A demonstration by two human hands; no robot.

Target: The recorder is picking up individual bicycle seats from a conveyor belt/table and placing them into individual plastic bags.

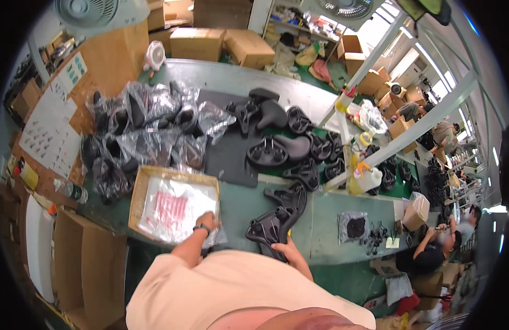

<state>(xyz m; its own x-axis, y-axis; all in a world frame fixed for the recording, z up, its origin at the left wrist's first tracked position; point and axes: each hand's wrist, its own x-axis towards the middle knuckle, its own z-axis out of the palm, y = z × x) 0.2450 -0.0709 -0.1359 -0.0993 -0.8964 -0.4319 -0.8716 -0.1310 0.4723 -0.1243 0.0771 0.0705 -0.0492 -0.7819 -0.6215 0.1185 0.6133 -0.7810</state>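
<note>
My left hand [209, 221], with a dark band at the wrist, is at the right side of a shallow cardboard box [134, 203]. Its fingers are closed on the edge of a clear plastic bag [172, 212] from the stack in the box, which bears red print. A corner of plastic hangs over the box's near right rim. In my right hand [290, 250] is a black bicycle saddle [265, 230], gripped by its near end and tilted with its underside showing. Another black saddle [290, 197] lies just beyond it.
Bagged saddles [150, 110] are heaped at the far left. Several bare saddles [287, 148] lie by a black mat [227, 159]. Spray bottles [366, 179] stand near a metal post [342, 124]. A bagged black part [353, 226] lies to the right, where another person [430, 250] sits.
</note>
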